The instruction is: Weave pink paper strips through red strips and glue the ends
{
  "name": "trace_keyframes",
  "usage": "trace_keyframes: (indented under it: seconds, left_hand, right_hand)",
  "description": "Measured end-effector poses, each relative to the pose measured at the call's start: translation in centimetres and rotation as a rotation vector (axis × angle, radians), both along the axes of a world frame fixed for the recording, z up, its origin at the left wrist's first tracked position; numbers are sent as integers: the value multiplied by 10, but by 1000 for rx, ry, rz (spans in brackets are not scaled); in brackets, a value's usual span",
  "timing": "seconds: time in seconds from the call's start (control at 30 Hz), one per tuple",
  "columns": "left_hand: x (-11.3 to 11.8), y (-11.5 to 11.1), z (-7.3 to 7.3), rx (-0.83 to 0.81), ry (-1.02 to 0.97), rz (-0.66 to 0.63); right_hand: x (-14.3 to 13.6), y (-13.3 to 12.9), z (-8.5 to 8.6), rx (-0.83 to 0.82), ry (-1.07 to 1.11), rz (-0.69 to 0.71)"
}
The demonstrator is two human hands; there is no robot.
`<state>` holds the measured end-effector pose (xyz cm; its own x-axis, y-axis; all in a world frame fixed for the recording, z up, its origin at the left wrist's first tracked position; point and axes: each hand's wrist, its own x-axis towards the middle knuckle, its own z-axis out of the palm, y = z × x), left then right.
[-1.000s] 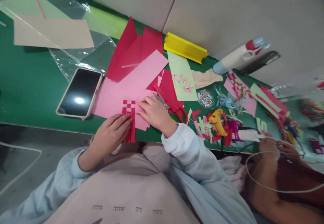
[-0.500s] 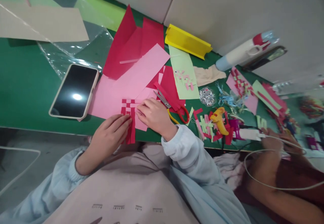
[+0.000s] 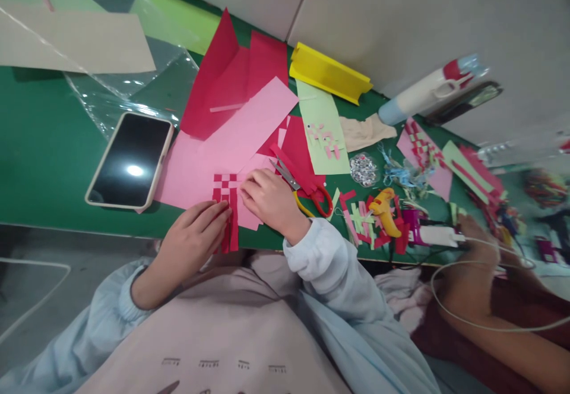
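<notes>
A small red and pink checkered paper weave [image 3: 225,185] lies at the table's front edge, with loose red strips [image 3: 234,221] hanging toward my body. My left hand [image 3: 196,239] rests with its fingers together on the left side of the red strips. On the right side of the weave, my right hand [image 3: 269,201] has its fingers pinched at the end of a pink strip, mostly hidden by the fingertips. Open scissors [image 3: 289,175] with red and yellow handles lie just beyond my right hand. Pink paper [image 3: 191,168] is spread behind the weave.
A phone [image 3: 130,161] lies at the left. To the right are a yellow folded piece [image 3: 329,74], googly eyes [image 3: 364,169], paper scraps [image 3: 363,223] and a yellow glue gun [image 3: 385,213]. Another person's arm [image 3: 476,275] is at the far right.
My hands keep nearly the same places at the weave, with a slight shift of the right fingers. At the far right, the other person's arm has moved a little.
</notes>
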<state>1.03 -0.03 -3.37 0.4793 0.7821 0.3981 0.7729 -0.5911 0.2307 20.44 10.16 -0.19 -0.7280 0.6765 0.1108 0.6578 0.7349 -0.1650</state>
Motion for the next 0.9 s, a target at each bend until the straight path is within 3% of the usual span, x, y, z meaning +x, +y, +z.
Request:
trace_keyframes:
  seconds: [0.17, 0.33, 0.9]
  left_hand:
    - [1, -3, 7, 52, -47, -76]
    - [-1, -7, 10, 55, 34, -171]
    - [-1, -2, 11, 103, 67, -195]
  right_hand:
    - [0, 1, -1, 9, 52, 45]
    - [2, 1, -2, -1, 65, 60]
    - [1, 4, -2, -83, 144, 65]
